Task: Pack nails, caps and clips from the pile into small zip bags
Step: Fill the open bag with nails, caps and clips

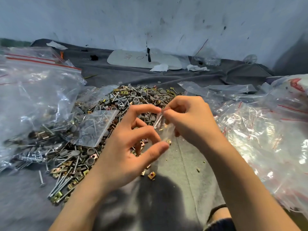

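Pinching the top of a small bag [164,129] with the right hand [188,120], just over the near edge of the pile [106,117] of nails, caps and clips. Gripping the same bag with the left hand [130,147], fingertip up top, thumb down at the bottom. Already got a few nails and clips inside. Also: bag of caps [95,127] lying on the pile's left side, big bags [33,97] heaped left of the pile, loose bags [266,130] right of it, grey cloth [150,75] underneath.

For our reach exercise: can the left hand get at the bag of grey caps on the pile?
Probably yes: the caps bag lies uncovered beside the left hand, which is holding a small zip bag.
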`<action>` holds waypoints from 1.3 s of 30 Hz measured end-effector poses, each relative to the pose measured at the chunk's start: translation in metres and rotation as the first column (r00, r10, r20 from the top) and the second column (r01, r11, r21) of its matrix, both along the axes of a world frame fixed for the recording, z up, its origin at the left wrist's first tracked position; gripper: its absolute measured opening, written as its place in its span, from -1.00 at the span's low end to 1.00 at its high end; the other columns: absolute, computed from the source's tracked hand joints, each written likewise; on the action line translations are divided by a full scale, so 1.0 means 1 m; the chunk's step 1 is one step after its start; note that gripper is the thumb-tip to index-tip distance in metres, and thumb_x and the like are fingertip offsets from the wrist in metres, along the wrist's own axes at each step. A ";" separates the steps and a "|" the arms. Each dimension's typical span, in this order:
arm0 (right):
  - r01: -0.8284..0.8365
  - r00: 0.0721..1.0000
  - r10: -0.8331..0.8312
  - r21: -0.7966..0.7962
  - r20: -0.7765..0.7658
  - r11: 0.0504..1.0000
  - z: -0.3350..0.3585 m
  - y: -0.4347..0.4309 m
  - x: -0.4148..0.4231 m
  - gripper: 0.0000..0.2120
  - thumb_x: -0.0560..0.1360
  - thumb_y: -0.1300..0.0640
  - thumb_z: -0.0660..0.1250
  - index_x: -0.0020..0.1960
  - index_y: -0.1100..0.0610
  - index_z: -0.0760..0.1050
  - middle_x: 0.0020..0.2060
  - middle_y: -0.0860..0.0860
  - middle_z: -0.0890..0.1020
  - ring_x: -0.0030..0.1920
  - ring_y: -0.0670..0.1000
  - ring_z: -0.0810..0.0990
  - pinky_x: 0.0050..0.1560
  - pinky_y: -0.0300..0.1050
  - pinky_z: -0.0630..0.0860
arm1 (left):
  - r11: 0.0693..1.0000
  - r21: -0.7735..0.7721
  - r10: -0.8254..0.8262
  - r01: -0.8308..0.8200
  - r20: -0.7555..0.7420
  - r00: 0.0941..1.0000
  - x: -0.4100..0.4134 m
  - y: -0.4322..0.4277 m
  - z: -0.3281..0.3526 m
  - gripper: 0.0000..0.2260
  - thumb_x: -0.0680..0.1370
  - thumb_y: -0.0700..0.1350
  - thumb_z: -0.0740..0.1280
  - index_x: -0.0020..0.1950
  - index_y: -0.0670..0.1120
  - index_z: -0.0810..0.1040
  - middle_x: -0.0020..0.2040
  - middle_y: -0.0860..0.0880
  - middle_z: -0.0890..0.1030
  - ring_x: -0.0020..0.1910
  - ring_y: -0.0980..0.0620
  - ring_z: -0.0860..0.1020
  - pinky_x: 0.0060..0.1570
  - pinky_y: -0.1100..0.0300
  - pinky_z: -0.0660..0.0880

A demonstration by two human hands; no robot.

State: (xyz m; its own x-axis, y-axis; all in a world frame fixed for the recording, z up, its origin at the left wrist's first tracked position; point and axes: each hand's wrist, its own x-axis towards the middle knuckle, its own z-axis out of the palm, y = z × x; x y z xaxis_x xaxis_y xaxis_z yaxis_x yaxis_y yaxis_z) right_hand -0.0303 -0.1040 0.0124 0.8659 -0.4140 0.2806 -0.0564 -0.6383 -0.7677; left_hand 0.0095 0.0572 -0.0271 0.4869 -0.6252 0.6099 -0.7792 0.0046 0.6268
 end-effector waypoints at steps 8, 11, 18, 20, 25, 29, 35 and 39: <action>0.041 0.999 -0.046 0.435 0.000 0.900 -0.001 -0.016 -0.003 -0.64 0.56 -0.08 0.27 -0.17 0.22 0.55 -0.31 0.04 0.61 -0.53 -0.08 0.47 -0.47 -0.19 0.48 | 0.916 -0.400 -0.230 0.040 -0.441 0.868 0.023 0.017 0.001 -0.83 0.51 0.08 0.37 -0.23 0.05 0.63 -0.15 0.09 0.64 -0.18 0.10 0.57 -0.23 0.23 0.56; -0.096 0.884 0.146 0.134 -0.443 0.986 -0.013 -0.016 -0.004 -0.81 0.51 0.12 0.38 -0.18 0.24 0.54 -0.29 0.10 0.63 -0.42 0.00 0.59 -0.35 -0.11 0.60 | 0.864 -0.502 -0.287 -0.037 -0.552 0.783 0.034 0.029 0.003 -0.75 0.57 0.00 0.28 -0.31 0.04 0.55 -0.21 0.05 0.62 -0.19 0.12 0.56 -0.18 0.28 0.56; -0.458 0.579 0.209 -0.103 -0.788 0.883 -0.043 0.042 0.003 -0.73 0.37 0.21 0.51 -0.22 0.16 0.38 -0.31 0.07 0.47 -0.17 0.19 0.62 -0.26 -0.06 0.54 | 0.903 -0.417 -0.207 -0.105 -0.635 0.744 0.037 0.038 -0.005 -0.70 0.42 -0.18 0.12 -0.48 -0.01 0.48 -0.40 0.03 0.50 -0.41 0.07 0.46 -0.35 0.34 0.48; -0.478 0.640 0.164 -0.222 -0.751 0.850 -0.043 0.050 0.005 -0.73 0.42 0.23 0.44 -0.25 0.12 0.33 -0.26 0.09 0.42 -0.17 0.17 0.50 -0.21 -0.09 0.44 | 0.926 -0.372 -0.189 -0.061 -0.598 0.779 0.043 0.041 -0.009 -0.75 0.34 -0.21 0.11 -0.51 -0.09 0.46 -0.37 0.00 0.49 -0.36 0.03 0.45 -0.32 0.32 0.47; -0.447 0.651 0.118 -0.252 -0.750 0.858 -0.034 0.037 0.007 -0.95 0.46 0.24 0.34 -0.10 0.20 0.49 -0.13 0.14 0.58 -0.13 0.15 0.59 -0.23 -0.09 0.49 | 0.986 -0.164 -0.087 0.004 -0.502 0.861 0.053 0.042 -0.024 -0.83 0.27 -0.26 0.08 -0.50 -0.25 0.36 -0.32 -0.04 0.52 -0.26 -0.18 0.39 -0.30 0.07 0.31; -0.397 0.569 0.134 -0.129 -0.811 0.909 -0.037 0.027 0.005 -0.95 0.46 0.33 0.26 -0.16 0.28 0.48 -0.32 0.16 0.60 -0.35 0.09 0.68 -0.30 -0.02 0.66 | 0.996 -0.079 -0.009 -0.027 -0.423 0.906 0.051 0.040 -0.030 -0.83 0.30 -0.13 0.17 -0.42 -0.19 0.44 -0.24 0.00 0.54 -0.26 -0.21 0.39 -0.33 0.11 0.31; -0.437 0.594 0.160 -0.150 -0.788 0.887 -0.037 0.029 -0.002 -0.86 0.40 0.19 0.42 -0.23 0.22 0.48 -0.42 0.07 0.58 -0.41 0.06 0.64 -0.44 -0.15 0.57 | 0.991 -0.116 0.009 -0.068 -0.450 0.893 0.051 0.044 -0.027 -0.83 0.31 -0.26 0.10 -0.47 -0.16 0.40 -0.24 -0.03 0.53 -0.20 -0.33 0.40 -0.23 -0.29 0.40; -0.503 0.647 0.248 -0.158 -0.721 0.850 -0.041 0.039 -0.004 -0.95 0.50 0.19 0.28 -0.14 0.14 0.44 -0.23 0.07 0.52 -0.22 0.11 0.48 -0.22 -0.13 0.39 | 0.997 -0.075 -0.005 -0.030 -0.426 0.904 0.051 0.042 -0.029 -0.85 0.30 -0.17 0.16 -0.47 -0.13 0.41 -0.25 0.00 0.54 -0.19 -0.34 0.46 -0.26 0.03 0.37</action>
State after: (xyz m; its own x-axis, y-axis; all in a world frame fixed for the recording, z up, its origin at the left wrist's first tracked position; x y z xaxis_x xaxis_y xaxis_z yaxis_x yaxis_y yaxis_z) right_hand -0.0344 -0.0647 -0.0291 0.9293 -0.0063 -0.3693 -0.1557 -0.9133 -0.3763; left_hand 0.0609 0.0993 -0.0564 0.7185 -0.5767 0.3888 -0.4382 0.0587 0.8970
